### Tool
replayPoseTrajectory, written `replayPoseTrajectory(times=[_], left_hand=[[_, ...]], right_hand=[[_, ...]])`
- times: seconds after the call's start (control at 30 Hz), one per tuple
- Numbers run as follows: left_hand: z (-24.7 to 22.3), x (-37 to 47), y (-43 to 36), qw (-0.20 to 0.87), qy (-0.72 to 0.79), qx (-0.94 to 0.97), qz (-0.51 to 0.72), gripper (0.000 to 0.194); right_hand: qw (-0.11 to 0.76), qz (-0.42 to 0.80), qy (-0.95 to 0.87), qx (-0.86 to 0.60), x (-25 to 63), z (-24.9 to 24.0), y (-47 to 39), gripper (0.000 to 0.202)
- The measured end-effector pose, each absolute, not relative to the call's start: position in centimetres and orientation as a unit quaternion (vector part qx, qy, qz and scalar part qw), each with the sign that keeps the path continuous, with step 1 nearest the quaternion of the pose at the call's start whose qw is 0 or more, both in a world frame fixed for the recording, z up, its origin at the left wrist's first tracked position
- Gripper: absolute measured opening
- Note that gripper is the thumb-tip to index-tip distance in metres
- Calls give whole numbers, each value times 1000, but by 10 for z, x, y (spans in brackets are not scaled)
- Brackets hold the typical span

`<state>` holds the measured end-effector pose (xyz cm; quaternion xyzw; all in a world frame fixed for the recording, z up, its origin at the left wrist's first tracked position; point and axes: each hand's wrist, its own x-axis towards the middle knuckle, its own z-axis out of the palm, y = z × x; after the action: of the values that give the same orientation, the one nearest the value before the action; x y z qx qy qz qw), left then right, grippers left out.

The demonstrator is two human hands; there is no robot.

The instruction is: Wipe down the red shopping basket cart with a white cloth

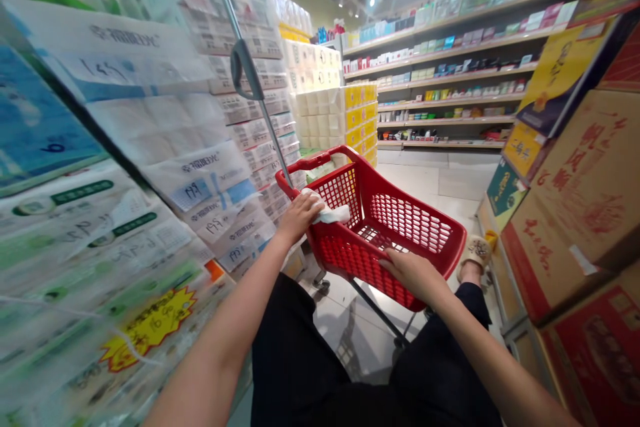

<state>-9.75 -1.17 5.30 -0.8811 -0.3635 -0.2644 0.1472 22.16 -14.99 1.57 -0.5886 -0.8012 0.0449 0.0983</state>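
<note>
A red plastic shopping cart (407, 203) with perforated sides stands between my legs. My left hand (300, 215) is closed on a white cloth (333, 213), which lies over the cart's near rim at the handle end. Farther along that rim, my right hand (410, 270) grips the edge, its fingers over the top. From the handle end rises a thin metal pole (273, 130) with a grey hook-shaped grip (246, 70). The basket floor shows through the open top. Part of my left fingers is hidden by the cloth.
Stacked packs of tissue paper (200, 167) rise close on my left, one with a yellow price tag (150, 327). Cardboard boxes (595, 180) line the right side. Shelves of small goods (450, 73) stand at the back beyond a tiled floor (420, 177).
</note>
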Motion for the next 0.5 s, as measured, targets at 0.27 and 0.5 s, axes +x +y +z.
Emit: replayPoseTrajectory(times=[0.27, 0.5], left_hand=[[43, -56, -53, 191, -333, -899, -210, 25], [28, -9, -85, 184, -325, -900, -225, 22]], right_hand=[[99, 38, -802, -588, 224, 8, -151, 33], [224, 85, -776, -584, 219, 16, -155, 53]])
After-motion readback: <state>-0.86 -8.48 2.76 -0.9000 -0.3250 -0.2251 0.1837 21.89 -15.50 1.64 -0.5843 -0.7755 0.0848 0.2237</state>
